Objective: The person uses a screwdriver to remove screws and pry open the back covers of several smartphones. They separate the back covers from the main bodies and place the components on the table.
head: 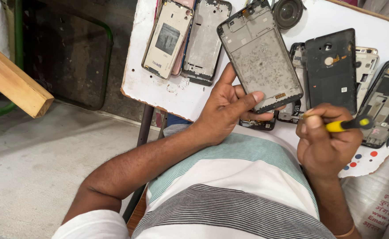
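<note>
Dull grey metal on the frame (pixel 260 55), mottled with rough glue residue. Glossy yellow-and-black plastic on the screwdriver (pixel 350 125) handle. Matt black plastic on the back cover (pixel 331 71) — dusty. Chipped white laminate on the table (pixel 159 86), edges ragged. Raw smooth wood on the beam (pixel 13 82). Striped knit cloth on the shirt (pixel 234 190).

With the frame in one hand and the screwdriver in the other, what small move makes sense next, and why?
Probably bring the screwdriver tip across to the phone frame. The left hand holds the frame up by its lower edge, inner side facing the camera, while the right hand grips the tool apart from it, not yet touching.
</note>
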